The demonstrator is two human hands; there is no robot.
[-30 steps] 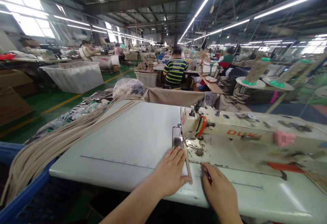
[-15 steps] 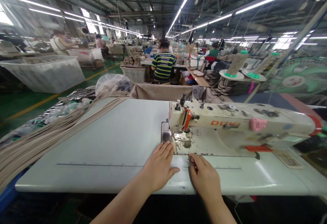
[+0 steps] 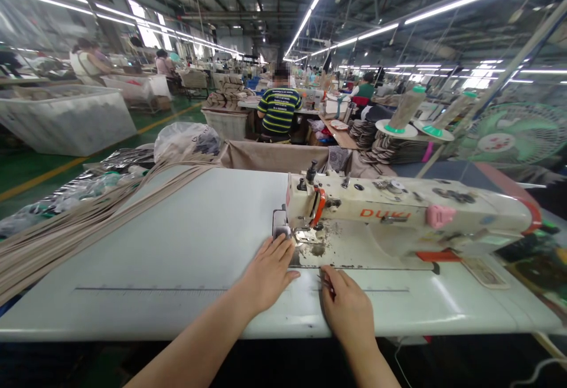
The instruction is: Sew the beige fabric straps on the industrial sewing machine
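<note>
Comparing this moment with a second ago, we see both hands closer to the presser foot point(image 3: 303, 235) of the sewing machine point(image 3: 398, 214). The narrow beige strip that lay between them, reaching towards the worktop's point(image 3: 199, 228) near edge, no longer shows. We cannot tell whether it has fed under the foot or lies hidden beneath the left hand point(image 3: 268, 273). We judge that the seam in hand is near its end.

The left hand lies flat, fingers point(image 3: 283, 246) stretched out and together, their tips at the needle plate, gripping nothing. The right hand point(image 3: 348, 308), at 5 o'clock from the foot, has its fingers curled around a thin dark tool point(image 3: 326, 281) whose tip points at the plate. What kind of tool it is we cannot make out.

Orange letters point(image 3: 384, 214) on the machine arm read roughly "DUKI", and the last letter is unclear. A printed ruler line point(image 3: 150, 288) with tick marks runs across the worktop at 9 o'clock from the hands, and its numerals are too small to read. A bundle of beige straps point(image 3: 88, 217) lies at 10 o'clock. At 12 o'clock a person's striped shirt point(image 3: 279, 110) carries lines of writing too small to read.
</note>
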